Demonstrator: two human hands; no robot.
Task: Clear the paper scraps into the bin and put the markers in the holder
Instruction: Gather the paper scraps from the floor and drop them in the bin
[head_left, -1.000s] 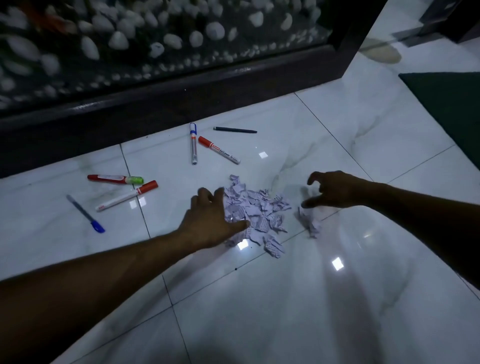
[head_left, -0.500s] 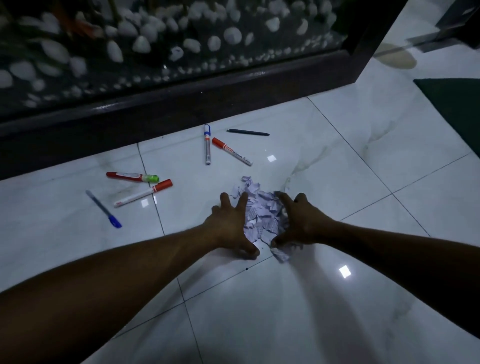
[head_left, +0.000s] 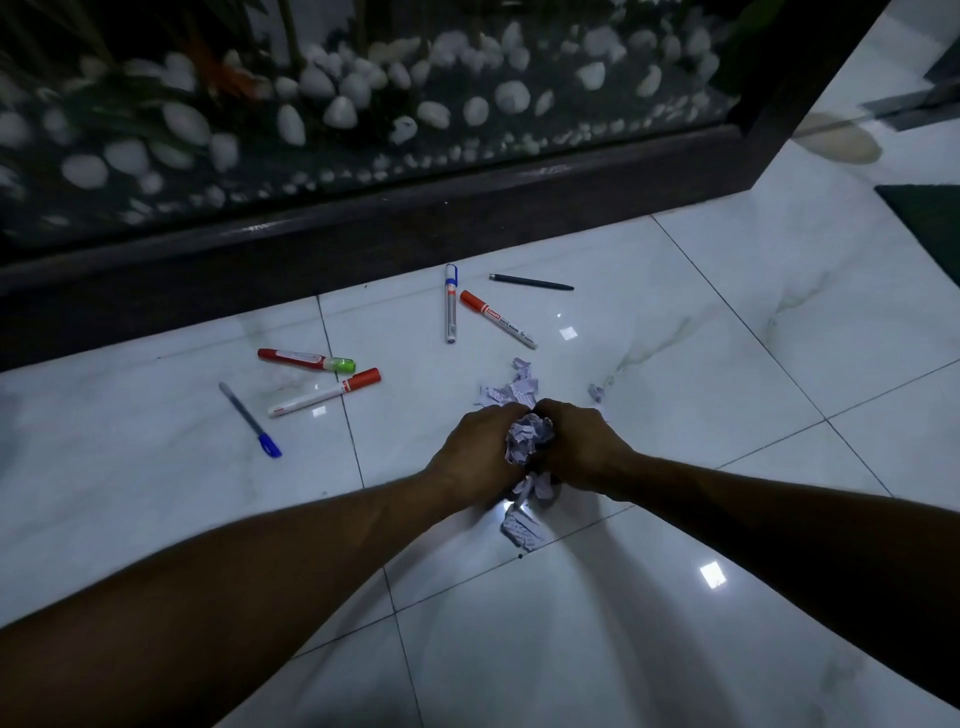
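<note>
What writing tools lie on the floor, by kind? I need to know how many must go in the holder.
Markers: 4, red with green cap, white with red cap, blue-capped, red-capped
Pens: 2, blue, dark
Total: 6

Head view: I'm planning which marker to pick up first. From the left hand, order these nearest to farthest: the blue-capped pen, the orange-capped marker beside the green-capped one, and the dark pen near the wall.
Measured from the left hand, which holds the paper scraps:
1. Orange-capped marker, up and to its left.
2. Blue-capped pen, farther left.
3. Dark pen, up ahead by the dark wall base.
</note>
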